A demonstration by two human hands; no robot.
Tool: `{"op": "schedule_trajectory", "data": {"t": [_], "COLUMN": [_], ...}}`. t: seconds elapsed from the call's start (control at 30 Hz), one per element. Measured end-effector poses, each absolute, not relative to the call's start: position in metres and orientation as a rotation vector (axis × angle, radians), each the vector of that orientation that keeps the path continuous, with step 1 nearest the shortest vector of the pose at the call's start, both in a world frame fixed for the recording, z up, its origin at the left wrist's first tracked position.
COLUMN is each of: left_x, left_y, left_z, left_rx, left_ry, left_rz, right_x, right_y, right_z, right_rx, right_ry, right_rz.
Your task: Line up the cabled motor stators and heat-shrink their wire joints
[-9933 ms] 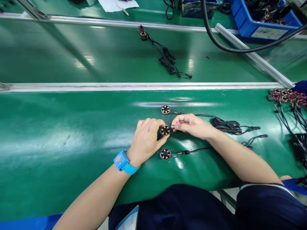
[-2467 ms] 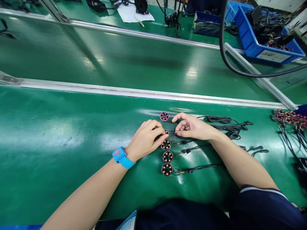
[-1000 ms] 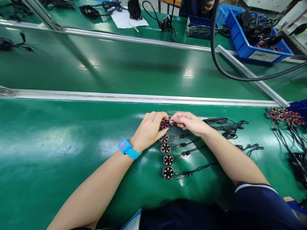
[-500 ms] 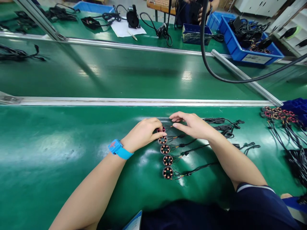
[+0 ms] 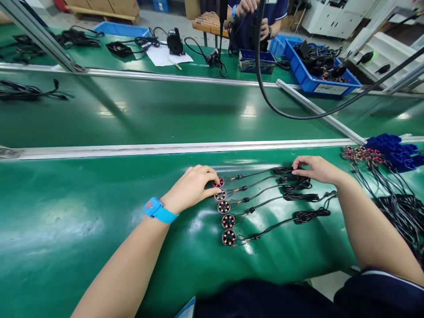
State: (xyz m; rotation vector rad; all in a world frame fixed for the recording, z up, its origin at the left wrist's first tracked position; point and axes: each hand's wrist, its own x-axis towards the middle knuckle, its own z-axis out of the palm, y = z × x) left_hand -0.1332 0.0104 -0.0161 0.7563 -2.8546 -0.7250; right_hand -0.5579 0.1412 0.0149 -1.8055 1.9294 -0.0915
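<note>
Several small round motor stators with copper windings stand in a column on the green table, each with a black cable running off to the right. My left hand (image 5: 195, 185), a blue strap at its wrist, has its fingertips on the top stator (image 5: 218, 182), whose windings look red. Its thumb lies at the edge of the second stator (image 5: 220, 194). My right hand (image 5: 316, 170) pinches the top coiled cable (image 5: 282, 170) at its right end. Below it are more coiled cables, among them the lowest cable (image 5: 311, 215).
On the right lie a heap of wound stators (image 5: 364, 154), dark blue cloth (image 5: 394, 150) and tangled black cables (image 5: 400, 216). A metal rail (image 5: 165, 149) crosses behind my hands. Beyond hang a black cable (image 5: 298, 116), a blue bin (image 5: 304, 81) and a co-worker's hands (image 5: 247, 8).
My right hand has moved right, from near the top stator's wires to the coiled end of its cable. My left hand stays at the top stator. The view has shifted slightly.
</note>
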Motion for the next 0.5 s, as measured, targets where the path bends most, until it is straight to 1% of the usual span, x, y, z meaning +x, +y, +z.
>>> {"op": "schedule_trajectory", "data": {"t": [0.17,0.27,0.37,0.4,0.43,0.5], "left_x": [-0.136,-0.137,-0.123,-0.114,-0.103,-0.077], "left_y": [0.009,0.009,0.023,0.034,0.048,0.084], "left_z": [-0.020,-0.006,0.034,0.050,0.065,0.090], "left_rx": [0.767,0.779,0.737,0.672,0.580,0.149], "left_ry": [-2.876,-2.832,-2.671,-2.624,-2.616,-2.650], "left_rz": [-0.761,-0.717,-0.734,-0.809,-0.956,-1.208], "right_x": [-0.556,-0.539,-0.509,-0.498,-0.488,-0.469], "right_y": [0.159,0.165,0.164,0.160,0.153,0.131], "right_z": [0.021,0.045,0.092,0.112,0.132,0.172], "right_rx": [-1.775,-1.864,-1.990,-2.037,-2.093,-2.163], "right_ry": [1.944,2.045,2.164,2.173,2.162,2.110], "right_rz": [-0.087,-0.238,-0.674,-0.858,-1.044,-1.317]}}
